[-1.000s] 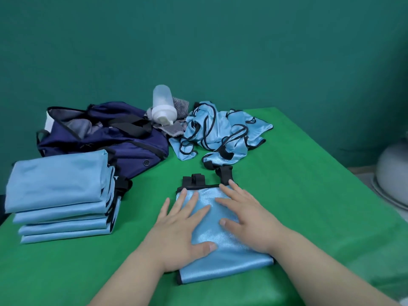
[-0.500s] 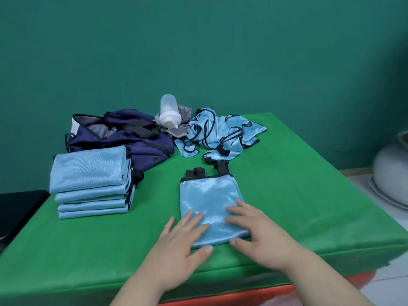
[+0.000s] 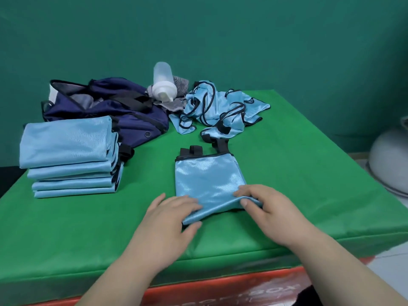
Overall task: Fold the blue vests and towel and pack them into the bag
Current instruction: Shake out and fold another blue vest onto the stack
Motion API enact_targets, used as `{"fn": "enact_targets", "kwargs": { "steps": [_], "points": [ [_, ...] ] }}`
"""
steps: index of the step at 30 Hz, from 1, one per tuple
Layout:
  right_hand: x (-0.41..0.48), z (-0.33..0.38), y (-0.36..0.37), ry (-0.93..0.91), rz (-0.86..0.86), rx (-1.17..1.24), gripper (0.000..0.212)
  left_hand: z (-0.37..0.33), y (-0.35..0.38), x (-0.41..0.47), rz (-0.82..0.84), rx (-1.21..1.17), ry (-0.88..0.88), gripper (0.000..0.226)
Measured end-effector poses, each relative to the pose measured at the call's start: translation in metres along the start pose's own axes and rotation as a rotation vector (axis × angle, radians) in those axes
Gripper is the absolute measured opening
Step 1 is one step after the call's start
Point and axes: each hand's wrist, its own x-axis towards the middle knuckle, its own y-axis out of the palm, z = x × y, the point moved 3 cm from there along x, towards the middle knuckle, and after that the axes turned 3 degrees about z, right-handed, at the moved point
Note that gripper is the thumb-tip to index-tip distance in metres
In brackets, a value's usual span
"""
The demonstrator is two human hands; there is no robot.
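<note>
A folded light blue vest with black trim lies in the middle of the green table. My left hand pinches its near left corner, thumb under the edge. My right hand pinches the near right edge, which is lifted off the table. A stack of several folded blue vests sits at the left. Unfolded blue vests lie in a heap at the back. The open navy bag rests at the back left.
A translucent white bottle lies on grey cloth between the bag and the heap. The table's front edge runs just under my wrists, with an orange band below. A white rounded object stands on the floor at right.
My hands slid from lying flat on the vest back to its near edge and took hold of it, lifting that edge. The view pulled back from the table.
</note>
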Motion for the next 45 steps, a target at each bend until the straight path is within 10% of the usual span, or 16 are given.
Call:
{"fn": "enact_targets", "kwargs": {
  "steps": [4,18,36,40,45],
  "points": [
    [0.001,-0.003,-0.004,0.096,-0.022,0.084,0.007,0.001,-0.010,0.006,-0.164,-0.170,-0.091,0.006],
    [0.001,0.011,-0.006,0.176,-0.197,0.450,0.032,0.006,-0.017,0.006,-0.327,-0.727,-0.299,0.036],
    [0.046,0.010,0.011,0.406,-0.150,-0.214,0.047,0.019,-0.012,0.034,-0.247,-0.170,-0.432,0.043],
    [0.046,0.005,0.012,0.406,-0.189,-0.258,0.048,0.004,-0.018,0.032,-0.404,0.014,-0.150,0.031],
    [0.042,0.019,0.010,0.144,-0.309,-0.382,0.038,-0.011,0.009,0.038,-0.108,0.238,0.077,0.041]
  ]
}}
